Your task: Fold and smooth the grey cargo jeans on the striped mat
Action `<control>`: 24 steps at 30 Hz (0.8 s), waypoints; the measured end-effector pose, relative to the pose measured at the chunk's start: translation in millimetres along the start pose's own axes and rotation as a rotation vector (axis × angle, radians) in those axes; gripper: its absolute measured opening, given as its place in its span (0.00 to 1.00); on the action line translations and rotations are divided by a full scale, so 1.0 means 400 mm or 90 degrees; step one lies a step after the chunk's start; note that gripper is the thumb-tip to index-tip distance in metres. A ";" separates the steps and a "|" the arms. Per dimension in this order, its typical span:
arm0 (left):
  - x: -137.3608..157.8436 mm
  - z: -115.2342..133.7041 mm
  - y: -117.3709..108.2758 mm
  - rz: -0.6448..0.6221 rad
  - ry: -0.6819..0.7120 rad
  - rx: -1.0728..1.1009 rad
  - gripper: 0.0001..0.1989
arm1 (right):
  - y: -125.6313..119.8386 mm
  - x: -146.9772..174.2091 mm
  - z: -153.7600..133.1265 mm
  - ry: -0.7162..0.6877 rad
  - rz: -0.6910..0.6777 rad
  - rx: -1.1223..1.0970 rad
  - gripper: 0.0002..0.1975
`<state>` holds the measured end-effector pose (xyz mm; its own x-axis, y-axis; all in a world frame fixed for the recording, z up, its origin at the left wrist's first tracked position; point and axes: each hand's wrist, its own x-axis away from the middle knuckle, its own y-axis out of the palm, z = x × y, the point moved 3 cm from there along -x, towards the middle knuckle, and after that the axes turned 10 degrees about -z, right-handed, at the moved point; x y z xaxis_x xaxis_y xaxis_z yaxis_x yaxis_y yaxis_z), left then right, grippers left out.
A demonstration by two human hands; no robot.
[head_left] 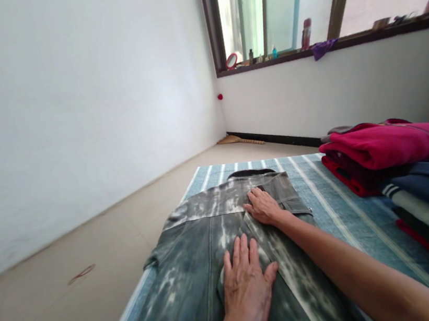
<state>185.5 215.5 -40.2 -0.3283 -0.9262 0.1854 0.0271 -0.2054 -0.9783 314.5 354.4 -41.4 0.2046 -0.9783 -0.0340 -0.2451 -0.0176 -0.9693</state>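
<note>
A dark grey-green jacket (188, 258) with pale washed patches lies spread out, its dark collar at the far end. One sleeve is folded over the body on the right side. My left hand (246, 282) rests flat on the middle of the jacket, fingers stretched forward and thumb out to the side. Farther up, near the collar, my right hand (262, 205) lies palm down on the folded part, its fingers pointing left. Neither hand grips the cloth visibly.
Under the jacket is a blue striped sheet (326, 209). Stacks of folded clothes, one topped by a crimson garment (390, 142), stand on the right. Tiled floor (129, 235) and a white wall border the left. A broom (239, 139) lies by the far corner, below a cluttered windowsill (284, 58).
</note>
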 end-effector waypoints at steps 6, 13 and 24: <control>-0.005 0.013 -0.013 -0.019 0.056 0.064 0.32 | 0.009 0.013 0.000 0.015 -0.004 0.008 0.25; -0.003 0.006 0.019 -0.016 0.095 0.140 0.34 | 0.038 0.007 0.015 0.035 -0.031 0.026 0.24; 0.281 -0.208 -0.063 0.036 -0.060 0.123 0.26 | -0.012 0.035 -0.090 0.017 -0.035 0.077 0.18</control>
<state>69.4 142.7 -2.6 -0.2315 -0.9617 0.1468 0.2272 -0.2002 -0.9530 284.2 333.5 -28.3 0.1887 -0.9817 0.0243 -0.1186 -0.0473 -0.9918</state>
